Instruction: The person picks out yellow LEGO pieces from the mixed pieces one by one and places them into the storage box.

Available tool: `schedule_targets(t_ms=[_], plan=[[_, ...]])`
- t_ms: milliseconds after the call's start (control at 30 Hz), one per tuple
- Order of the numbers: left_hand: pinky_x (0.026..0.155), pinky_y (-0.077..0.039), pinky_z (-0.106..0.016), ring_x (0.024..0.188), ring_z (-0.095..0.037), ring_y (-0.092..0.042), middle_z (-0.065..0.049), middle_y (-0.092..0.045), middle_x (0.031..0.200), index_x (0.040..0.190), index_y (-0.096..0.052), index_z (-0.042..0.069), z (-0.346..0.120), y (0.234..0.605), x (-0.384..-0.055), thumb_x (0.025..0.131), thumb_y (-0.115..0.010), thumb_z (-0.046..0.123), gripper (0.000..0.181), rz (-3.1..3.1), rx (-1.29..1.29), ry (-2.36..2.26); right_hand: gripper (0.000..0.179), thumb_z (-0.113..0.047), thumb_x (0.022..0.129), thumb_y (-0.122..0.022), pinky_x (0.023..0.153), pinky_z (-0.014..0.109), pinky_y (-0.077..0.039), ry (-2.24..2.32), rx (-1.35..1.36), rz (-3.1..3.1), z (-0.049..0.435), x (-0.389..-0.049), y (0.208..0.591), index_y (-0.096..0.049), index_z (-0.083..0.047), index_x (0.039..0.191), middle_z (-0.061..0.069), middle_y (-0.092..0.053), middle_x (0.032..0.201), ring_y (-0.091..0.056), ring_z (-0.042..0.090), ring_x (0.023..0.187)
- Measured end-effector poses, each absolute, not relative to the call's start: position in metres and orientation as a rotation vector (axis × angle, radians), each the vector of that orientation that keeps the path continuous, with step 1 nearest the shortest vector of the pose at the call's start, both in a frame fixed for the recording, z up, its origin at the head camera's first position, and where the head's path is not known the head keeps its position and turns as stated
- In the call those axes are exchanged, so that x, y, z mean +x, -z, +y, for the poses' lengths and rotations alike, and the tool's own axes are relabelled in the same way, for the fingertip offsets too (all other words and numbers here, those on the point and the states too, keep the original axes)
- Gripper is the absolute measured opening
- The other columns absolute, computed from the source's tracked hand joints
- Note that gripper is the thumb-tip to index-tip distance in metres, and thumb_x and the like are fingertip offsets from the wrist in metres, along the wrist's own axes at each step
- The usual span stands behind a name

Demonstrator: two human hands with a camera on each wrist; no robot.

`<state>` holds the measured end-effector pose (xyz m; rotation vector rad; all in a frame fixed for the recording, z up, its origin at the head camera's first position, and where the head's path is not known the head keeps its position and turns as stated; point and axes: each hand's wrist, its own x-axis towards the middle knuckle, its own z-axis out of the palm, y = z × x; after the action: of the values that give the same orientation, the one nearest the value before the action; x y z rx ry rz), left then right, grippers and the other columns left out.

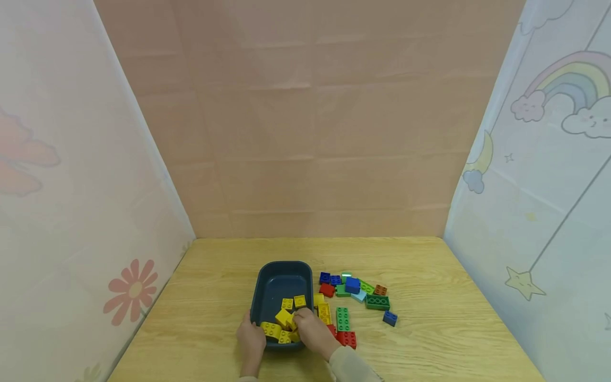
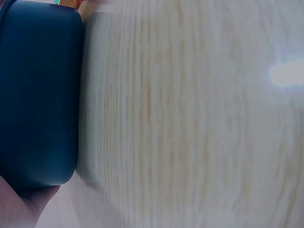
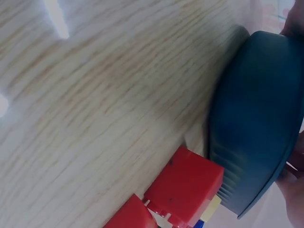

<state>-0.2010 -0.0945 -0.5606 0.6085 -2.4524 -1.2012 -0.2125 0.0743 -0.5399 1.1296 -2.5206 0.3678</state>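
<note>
A dark blue tray (image 1: 281, 269) stands on the table with several yellow bricks (image 1: 271, 330) gathered in its near half. At its near left edge, my left hand (image 1: 251, 338) grips the rim; the left wrist view shows those fingers (image 2: 21, 206) against the tray's side (image 2: 40, 95). My right hand (image 1: 312, 330) reaches over the right rim and pinches a yellow brick (image 1: 291, 321) among the others, its fingertips partly hidden. In the right wrist view, the right hand (image 3: 295, 190) shows at the edge, beyond the tray wall (image 3: 256, 104).
Right of the tray lie loose bricks: yellow (image 1: 324, 313), red (image 1: 347, 339), green (image 1: 342, 319), dark green (image 1: 377, 302), blue (image 1: 352, 285) and orange (image 1: 380, 290). One blue brick (image 1: 390, 318) sits farther right. Walls enclose the wooden table (image 1: 429, 339) on three sides.
</note>
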Motion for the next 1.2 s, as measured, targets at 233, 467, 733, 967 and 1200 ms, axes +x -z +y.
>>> schedule_targets(t_ms=[233, 467, 733, 967, 1200], plan=[[0.071, -0.048, -0.049, 0.094, -0.043, -0.055, -0.033, -0.054, 0.106, 0.116, -0.047, -0.016, -0.095, 0.564, -0.201, 0.080, -0.044, -0.014, 0.036, -2.454, 0.609, 1.188, 0.015, 0.003, 0.073, -0.065, 0.069, 0.017, -0.048, -0.542, 0.928, -2.319, 0.083, -0.220, 0.532, -0.065, -0.001, 0.088, 0.004, -0.054, 0.089, -0.055, 0.014, 0.081], [0.071, -0.048, -0.049, 0.093, -0.043, -0.055, -0.033, -0.055, 0.105, 0.116, -0.047, -0.016, -0.096, 0.565, -0.203, 0.080, -0.045, -0.013, 0.036, -2.461, 0.603, 1.167, 0.011, 0.001, 0.073, -0.067, 0.066, 0.026, -0.051, -0.681, 0.641, -2.285, 0.095, -0.232, 0.530, -0.065, -0.002, 0.084, 0.008, -0.056, 0.088, -0.056, 0.019, 0.082], [0.072, -0.047, -0.050, 0.093, -0.045, -0.054, -0.034, -0.055, 0.103, 0.114, -0.048, -0.017, -0.097, 0.564, -0.202, 0.079, -0.045, -0.014, 0.035, -2.453, 0.584, 1.155, 0.016, -0.004, 0.076, -0.066, 0.067, 0.032, -0.051, -0.769, 0.371, -2.562, 0.104, -0.235, 0.533, -0.064, 0.001, 0.091, 0.009, -0.054, 0.088, -0.054, 0.023, 0.082], [0.073, -0.047, -0.050, 0.094, -0.044, -0.054, -0.034, -0.055, 0.104, 0.114, -0.048, -0.016, -0.096, 0.565, -0.202, 0.079, -0.045, -0.014, 0.035, -2.456, 0.595, 1.150, 0.027, -0.010, 0.074, -0.070, 0.066, 0.037, -0.051, -0.782, 0.248, -2.757, 0.106, -0.237, 0.546, -0.062, 0.003, 0.097, 0.013, -0.054, 0.089, -0.054, 0.026, 0.082], [0.075, -0.046, -0.050, 0.097, -0.044, -0.053, -0.034, -0.053, 0.108, 0.116, -0.047, -0.016, -0.095, 0.564, -0.203, 0.080, -0.044, -0.014, 0.036, -2.458, 0.611, 1.174, 0.032, -0.015, 0.071, -0.073, 0.065, 0.041, -0.051, -0.785, 0.237, -2.822, 0.107, -0.237, 0.555, -0.061, 0.003, 0.095, 0.019, -0.056, 0.091, -0.056, 0.029, 0.080]])
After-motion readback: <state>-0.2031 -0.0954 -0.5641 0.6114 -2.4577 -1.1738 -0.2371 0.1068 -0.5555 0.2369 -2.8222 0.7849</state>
